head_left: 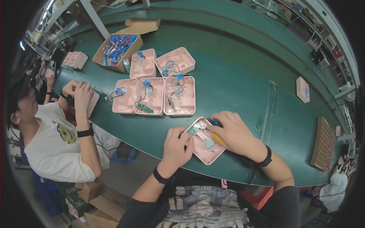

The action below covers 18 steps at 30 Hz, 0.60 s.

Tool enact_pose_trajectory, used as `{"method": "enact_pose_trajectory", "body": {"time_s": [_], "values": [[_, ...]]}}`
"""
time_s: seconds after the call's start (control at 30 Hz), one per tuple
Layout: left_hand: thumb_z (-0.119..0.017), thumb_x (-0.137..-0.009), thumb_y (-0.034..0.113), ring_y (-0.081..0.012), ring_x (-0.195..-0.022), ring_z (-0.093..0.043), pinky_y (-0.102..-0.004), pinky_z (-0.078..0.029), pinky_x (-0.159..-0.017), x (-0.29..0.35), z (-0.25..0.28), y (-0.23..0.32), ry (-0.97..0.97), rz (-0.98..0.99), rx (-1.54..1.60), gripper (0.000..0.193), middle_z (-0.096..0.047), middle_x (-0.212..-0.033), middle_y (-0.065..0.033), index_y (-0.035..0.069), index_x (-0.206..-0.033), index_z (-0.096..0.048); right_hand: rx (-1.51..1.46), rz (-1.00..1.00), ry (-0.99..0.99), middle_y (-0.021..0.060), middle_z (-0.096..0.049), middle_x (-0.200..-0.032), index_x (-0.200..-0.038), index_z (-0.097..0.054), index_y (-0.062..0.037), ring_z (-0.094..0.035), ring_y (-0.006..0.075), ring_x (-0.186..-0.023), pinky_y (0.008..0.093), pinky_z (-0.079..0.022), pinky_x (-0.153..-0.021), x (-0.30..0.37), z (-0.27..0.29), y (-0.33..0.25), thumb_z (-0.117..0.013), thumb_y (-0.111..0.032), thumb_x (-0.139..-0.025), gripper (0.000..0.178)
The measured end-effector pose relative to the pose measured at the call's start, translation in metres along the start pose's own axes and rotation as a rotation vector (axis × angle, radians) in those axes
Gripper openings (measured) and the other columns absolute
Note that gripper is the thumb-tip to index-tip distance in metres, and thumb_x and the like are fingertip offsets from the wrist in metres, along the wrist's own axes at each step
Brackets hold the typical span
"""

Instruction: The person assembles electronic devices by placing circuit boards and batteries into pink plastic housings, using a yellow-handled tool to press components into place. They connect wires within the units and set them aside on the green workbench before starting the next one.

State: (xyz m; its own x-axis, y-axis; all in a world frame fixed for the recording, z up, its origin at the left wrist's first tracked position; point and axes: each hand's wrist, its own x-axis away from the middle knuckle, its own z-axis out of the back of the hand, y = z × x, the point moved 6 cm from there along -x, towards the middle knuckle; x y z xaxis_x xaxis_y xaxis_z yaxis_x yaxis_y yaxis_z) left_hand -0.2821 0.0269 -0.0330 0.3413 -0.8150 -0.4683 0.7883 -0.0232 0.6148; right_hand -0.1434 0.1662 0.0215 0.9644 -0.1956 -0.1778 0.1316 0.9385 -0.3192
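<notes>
A pink plastic housing point(207, 155) lies open side up at the table's near edge in front of me. My left hand point(177, 147) grips its left side, fingers at the green circuit board point(195, 128) by the upper corner. Inside sits a round, pale speaker-like disc point(209, 144), with thin wires running near it. My right hand point(234, 133) is closed around a yellow-handled tool point(217, 138) over the housing's right side; its working end is hidden. A dark blue part point(216, 122) shows beside the right fingers, partly covered.
Several similar pink housings point(149, 108) with boards and wires stand beyond my hands. A cardboard box point(99, 57) holds blue wired parts. At my left, a co-worker point(57, 140) handles another housing. A divided tray point(323, 146) and a lone housing point(303, 90) are at right.
</notes>
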Motion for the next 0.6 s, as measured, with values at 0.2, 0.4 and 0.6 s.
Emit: {"method": "enact_pose_trajectory", "body": {"time_s": [0.2, 0.4, 0.6], "values": [[-0.074, -0.086, 0.004, -0.035, -0.091, -0.061, -0.043, -0.051, -0.079, 0.003, -0.002, 0.003, 0.021, 0.001, 0.029, 0.012, -0.064, -0.107, -0.0166, 0.001, -0.098, -0.073, -0.138, 0.018, -0.061, 0.0168, -0.059, -0.142, -0.12, -0.077, -0.0067, -0.055, 0.0362, -0.133, 0.0472, -0.043, -0.113, 0.003, -0.005, -0.009, -0.075, -0.015, -0.092, 0.029], [-0.071, -0.088, 0.002, -0.0346, -0.089, -0.06, -0.0429, -0.05, -0.078, 0.002, 0.001, 0.003, 0.014, 0.004, 0.031, 0.011, -0.064, -0.108, -0.017, 0.0, -0.099, -0.073, -0.521, -0.254, 0.122, 0.0147, -0.062, -0.144, -0.13, -0.073, -0.004, -0.057, 0.0369, -0.136, 0.0424, -0.047, -0.113, 0.028, 0.004, 0.018, -0.07, -0.011, -0.099, 0.032], [-0.069, -0.092, 0.002, -0.0368, -0.092, -0.06, -0.045, -0.051, -0.081, 0.0, 0.001, -0.005, 0.005, 0.056, 0.081, 0.012, -0.064, -0.109, -0.0181, 0.0, -0.104, -0.071, -0.633, -0.37, -0.073, 0.0153, -0.069, -0.137, -0.141, -0.068, -0.0051, -0.065, 0.0336, -0.128, 0.0381, -0.049, -0.11, 0.048, -0.019, 0.046, -0.063, -0.009, -0.105, 0.036]]}}
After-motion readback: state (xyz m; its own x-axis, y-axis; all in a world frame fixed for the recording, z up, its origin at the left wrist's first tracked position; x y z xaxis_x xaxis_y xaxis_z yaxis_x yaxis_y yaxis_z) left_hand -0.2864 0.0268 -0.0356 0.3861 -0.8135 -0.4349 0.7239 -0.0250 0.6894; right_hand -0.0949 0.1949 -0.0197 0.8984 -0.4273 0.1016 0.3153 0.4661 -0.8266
